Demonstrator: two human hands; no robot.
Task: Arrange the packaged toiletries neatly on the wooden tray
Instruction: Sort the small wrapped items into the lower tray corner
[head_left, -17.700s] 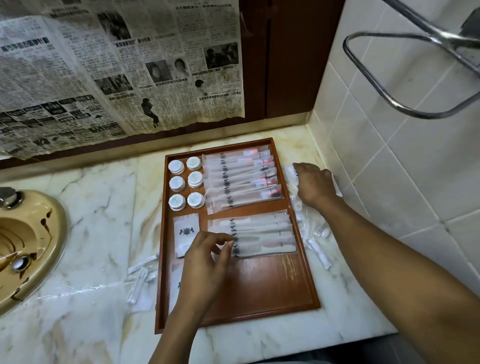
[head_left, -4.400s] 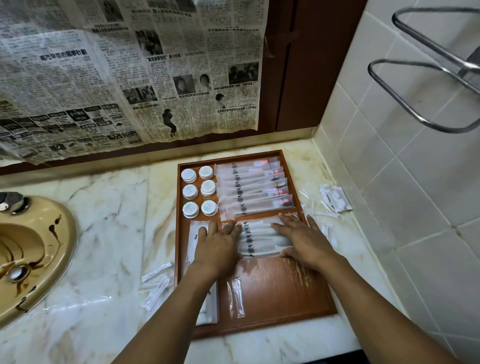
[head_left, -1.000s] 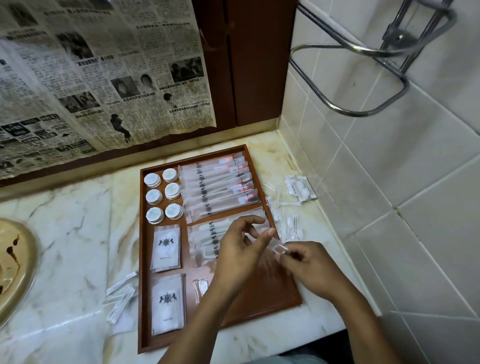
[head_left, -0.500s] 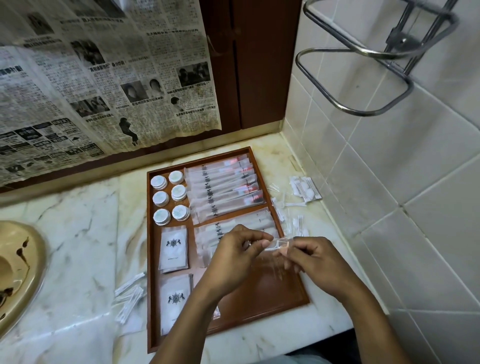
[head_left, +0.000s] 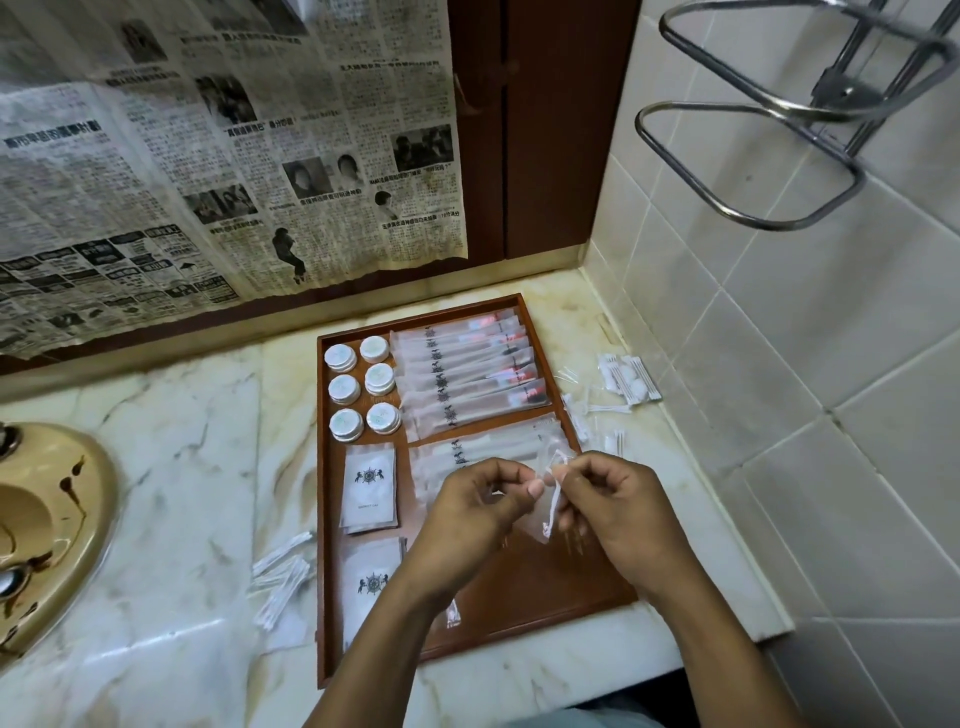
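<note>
- My left hand (head_left: 478, 514) and right hand (head_left: 618, 514) meet over the middle of the wooden tray (head_left: 323, 519). Their fingers are curled, and each pinches one edge of a small clear packet (head_left: 545, 506) holding a thin white swab. The packet hangs in the air between them, above the tray.
- Under my left forearm, a second clear wrapper (head_left: 453, 614) lies on the tray's bare near end.
- Down the tray's left side, two white sachets (head_left: 369, 488) printed with a dark emblem lie flat, one behind the other.
- Just past my hands, a stack of long white packets (head_left: 483, 449) lies crosswise on the tray, partly hidden by my fingers.
- Behind that stack, a fanned row of long frosted packets (head_left: 467, 374) with red showing through them fills the tray's far right part.
- Six round white-lidded jars (head_left: 344, 388) stand in two columns in the tray's far left corner.
- On the marble desk (head_left: 182, 493), loose swab packets (head_left: 283, 574) lie scattered just left of the tray. More swab packets (head_left: 628, 379) lie to its right, near the tiled wall (head_left: 779, 322).
- A tan sink (head_left: 52, 519) shows at the left edge.
- Yellowed newspaper (head_left: 208, 156) covers the back wall, and a metal rack (head_left: 841, 96) juts from the tiles at upper right.
</note>
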